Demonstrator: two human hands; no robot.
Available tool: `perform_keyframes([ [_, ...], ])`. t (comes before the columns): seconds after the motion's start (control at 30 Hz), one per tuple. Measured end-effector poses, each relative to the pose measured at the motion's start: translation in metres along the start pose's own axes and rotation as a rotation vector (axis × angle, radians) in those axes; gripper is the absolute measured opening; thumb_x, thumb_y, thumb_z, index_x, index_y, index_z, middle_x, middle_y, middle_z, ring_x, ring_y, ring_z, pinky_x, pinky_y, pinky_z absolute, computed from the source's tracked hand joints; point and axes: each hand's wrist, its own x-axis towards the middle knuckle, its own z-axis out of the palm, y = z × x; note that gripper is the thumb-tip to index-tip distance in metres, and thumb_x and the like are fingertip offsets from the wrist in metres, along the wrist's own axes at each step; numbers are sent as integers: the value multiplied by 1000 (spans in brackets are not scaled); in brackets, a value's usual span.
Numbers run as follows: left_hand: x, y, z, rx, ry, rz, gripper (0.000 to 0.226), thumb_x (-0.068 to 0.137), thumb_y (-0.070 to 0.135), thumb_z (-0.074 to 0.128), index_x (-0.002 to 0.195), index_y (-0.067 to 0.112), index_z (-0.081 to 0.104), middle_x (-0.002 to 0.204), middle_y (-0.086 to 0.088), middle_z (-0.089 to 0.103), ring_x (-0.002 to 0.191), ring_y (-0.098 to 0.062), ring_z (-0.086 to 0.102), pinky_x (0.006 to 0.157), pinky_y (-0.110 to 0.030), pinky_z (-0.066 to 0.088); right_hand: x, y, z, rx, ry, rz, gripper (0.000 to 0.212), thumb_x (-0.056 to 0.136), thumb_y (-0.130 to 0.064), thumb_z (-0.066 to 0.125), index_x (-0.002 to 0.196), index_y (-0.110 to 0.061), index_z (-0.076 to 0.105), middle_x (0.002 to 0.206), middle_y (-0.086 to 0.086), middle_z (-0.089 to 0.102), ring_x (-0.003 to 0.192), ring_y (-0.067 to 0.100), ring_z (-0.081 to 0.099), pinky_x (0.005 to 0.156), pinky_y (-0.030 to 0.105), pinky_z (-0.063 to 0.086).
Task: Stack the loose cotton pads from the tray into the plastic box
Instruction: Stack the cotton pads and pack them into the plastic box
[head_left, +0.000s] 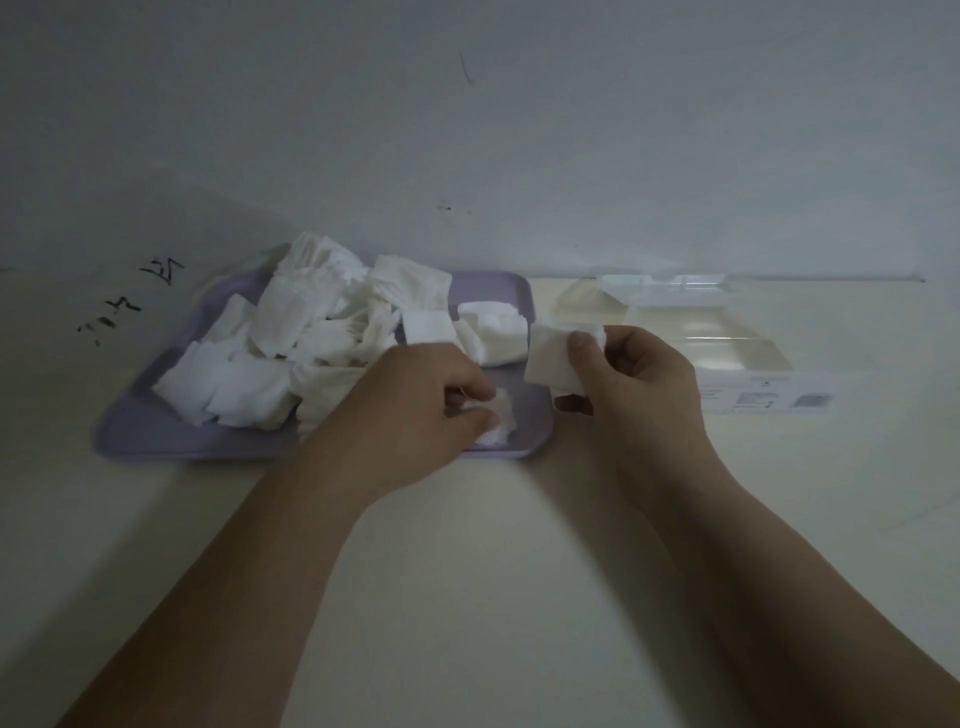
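While your left hand (415, 410) pinches a pad (501, 421) off the tray (156, 431) and your right hand (639, 374) grips a second pad (550, 358) near the box (727, 332) at two o'clock, the heap (311, 322) at ten o'clock suggests most stacking lies ahead.

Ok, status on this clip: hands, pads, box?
Left hand pinches crumpled pad at tray. Right hand holds flat pad, short of plastic box. Nothing blocking box.
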Motion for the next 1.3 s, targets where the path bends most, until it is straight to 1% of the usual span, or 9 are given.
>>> perform_keyframes([
  [0.1,0,3,2,113,-87,23,50,76,63,67,83,14,74,91,2,70,86,-15,67,80,-47,54,0,1,1,-41,-28,-1,16,99,-32,67,94,-18,75,85,1,78,84,22,76,80,52,63],
  [0.17,2,2,2,136,-80,7,61,72,67,65,88,9,74,96,0,72,90,-16,68,83,-48,55,-1,1,1,-62,-34,-1,16,98,-31,67,94,-17,75,85,1,79,84,21,76,83,51,62],
  [0.43,4,-3,5,152,-10,40,15,88,29,65,87,20,77,93,5,76,82,-15,71,76,-43,58,1,4,1,-32,-29,22,15,98,-30,68,96,-17,75,85,1,79,84,23,77,84,55,61],
  [0.7,3,0,2,2,176,-40,10,96,19,67,88,16,73,78,4,71,69,-12,65,71,-38,54,0,3,-1,-19,-40,29,15,97,-32,69,96,-19,76,86,-2,80,85,21,77,87,54,61],
  [0.87,7,6,-18,-30,443,-4,13,103,19,58,93,26,61,79,16,63,72,-1,57,65,-19,43,-3,-4,-3,40,-56,24,15,100,-26,68,94,-17,78,84,-1,80,76,13,76,73,37,64],
  [1.03,3,25,-16,-378,204,47,24,105,11,56,100,30,70,80,19,66,60,0,56,59,-17,46,-5,-13,-2,181,-161,9,9,98,-15,71,98,-14,80,87,6,80,80,23,77,69,39,63],
  [1.1,1,31,-9,-436,128,57,25,102,8,62,106,30,74,83,15,70,68,-2,63,64,-18,49,-7,-17,-1,247,-243,37,10,96,-11,72,102,-9,80,90,11,81,83,28,78,70,38,62],
  [1.2,2,29,-6,-573,123,13,26,97,7,70,116,24,73,93,3,75,91,-22,72,81,-32,58,-8,-18,-1,269,-331,75,14,96,-8,72,107,-5,79,96,17,80,92,34,78,72,37,62],
  [1.3,3,25,-6,-612,177,-31,25,93,8,75,109,28,73,93,5,76,92,-20,73,86,-33,59,-9,-16,-1,281,-406,93,20,100,-9,64,114,-2,76,103,18,80,98,31,78,75,36,64],
])
